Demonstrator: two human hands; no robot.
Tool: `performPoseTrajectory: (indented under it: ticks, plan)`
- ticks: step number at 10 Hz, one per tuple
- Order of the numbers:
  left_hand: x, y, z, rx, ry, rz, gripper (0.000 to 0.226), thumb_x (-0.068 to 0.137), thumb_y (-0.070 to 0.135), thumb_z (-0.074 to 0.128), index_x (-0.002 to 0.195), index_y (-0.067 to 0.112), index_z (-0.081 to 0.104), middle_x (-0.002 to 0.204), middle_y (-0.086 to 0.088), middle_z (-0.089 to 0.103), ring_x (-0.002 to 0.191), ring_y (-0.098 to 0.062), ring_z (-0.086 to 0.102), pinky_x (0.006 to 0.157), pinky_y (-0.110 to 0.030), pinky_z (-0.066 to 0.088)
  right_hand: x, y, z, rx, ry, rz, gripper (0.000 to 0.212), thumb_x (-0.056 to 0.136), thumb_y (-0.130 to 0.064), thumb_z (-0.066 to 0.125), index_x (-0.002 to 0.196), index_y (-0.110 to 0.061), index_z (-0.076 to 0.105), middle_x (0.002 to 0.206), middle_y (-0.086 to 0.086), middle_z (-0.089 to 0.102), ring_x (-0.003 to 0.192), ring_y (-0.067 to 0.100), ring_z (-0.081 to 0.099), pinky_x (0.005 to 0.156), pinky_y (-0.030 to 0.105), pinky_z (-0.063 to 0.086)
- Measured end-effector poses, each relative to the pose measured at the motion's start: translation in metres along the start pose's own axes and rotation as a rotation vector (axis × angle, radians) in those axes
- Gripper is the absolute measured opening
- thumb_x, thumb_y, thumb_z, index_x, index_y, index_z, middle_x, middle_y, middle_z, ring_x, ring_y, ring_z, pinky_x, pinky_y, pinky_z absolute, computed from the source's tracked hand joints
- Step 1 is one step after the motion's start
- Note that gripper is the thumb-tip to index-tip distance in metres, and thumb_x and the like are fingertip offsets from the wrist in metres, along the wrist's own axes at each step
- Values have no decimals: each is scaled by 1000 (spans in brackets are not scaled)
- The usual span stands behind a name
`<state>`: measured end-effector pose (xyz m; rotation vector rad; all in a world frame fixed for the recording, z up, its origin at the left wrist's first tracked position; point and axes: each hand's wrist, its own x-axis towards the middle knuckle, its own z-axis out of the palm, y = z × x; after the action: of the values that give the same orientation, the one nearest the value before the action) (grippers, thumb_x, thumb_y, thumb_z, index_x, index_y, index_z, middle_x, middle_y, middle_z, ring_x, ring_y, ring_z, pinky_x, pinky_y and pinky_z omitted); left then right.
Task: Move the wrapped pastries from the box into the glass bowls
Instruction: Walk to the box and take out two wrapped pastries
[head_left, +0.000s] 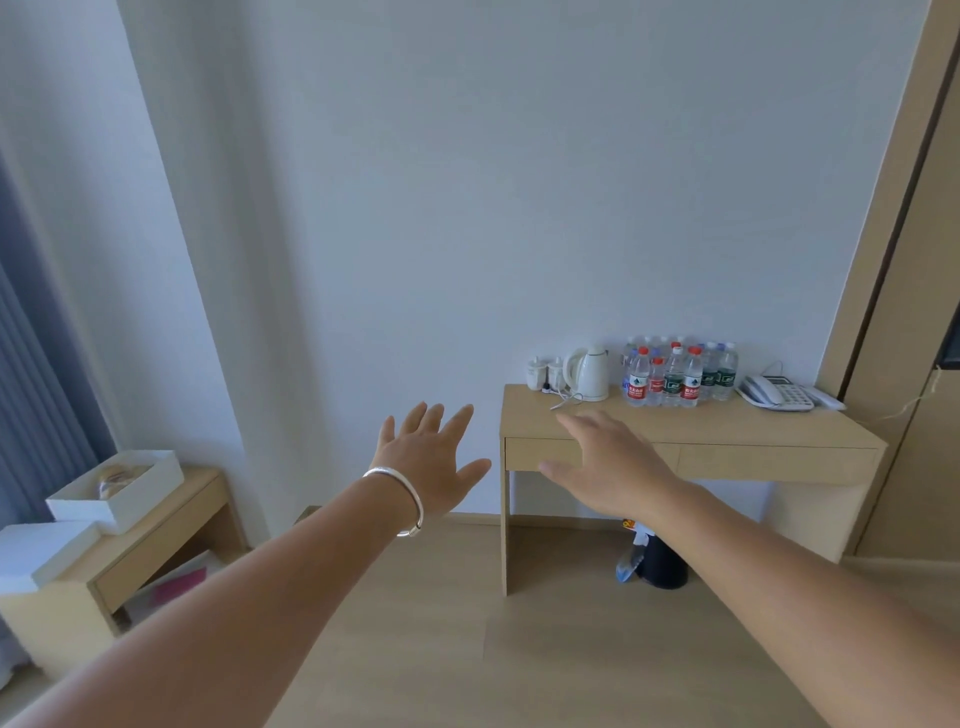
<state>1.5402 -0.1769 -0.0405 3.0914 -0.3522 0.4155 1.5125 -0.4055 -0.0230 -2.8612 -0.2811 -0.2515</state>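
Our left hand (428, 457), a silver bangle (402, 499) on its wrist, and our right hand (610, 467) reach forward in the air with fingers spread flat, holding nothing. Far to our left, the open white cardboard box (122, 491) with a wrapped pastry (115, 479) inside sits on a low light-wood side table (156, 540). Ahead stands a light-wood desk (691, 441) bearing a white electric kettle (589, 371) and clear plastic water bottles (675, 374).
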Motion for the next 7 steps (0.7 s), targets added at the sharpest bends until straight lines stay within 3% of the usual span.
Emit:
performPoseTrajectory:
  ticks: [4, 7]
  plan:
    - [177, -31, 75, -26, -55, 28, 72, 92, 66, 24, 150, 34, -3, 160, -5, 9, 147, -24, -1, 116, -52, 1, 172, 54, 40, 5, -11, 41, 73, 92, -60, 45, 152, -26, 22, 158, -2, 24, 145, 18, 20, 115, 47, 22]
    - [331, -76, 111, -45, -25, 57, 72, 92, 66, 24, 150, 33, -3, 160, -5, 9, 147, -24, -1, 117, -52, 2, 327, 66, 57, -22, 7, 61, 65, 91, -59, 47, 144, -23, 35, 144, 1, 41, 133, 20, 36, 106, 48, 34]
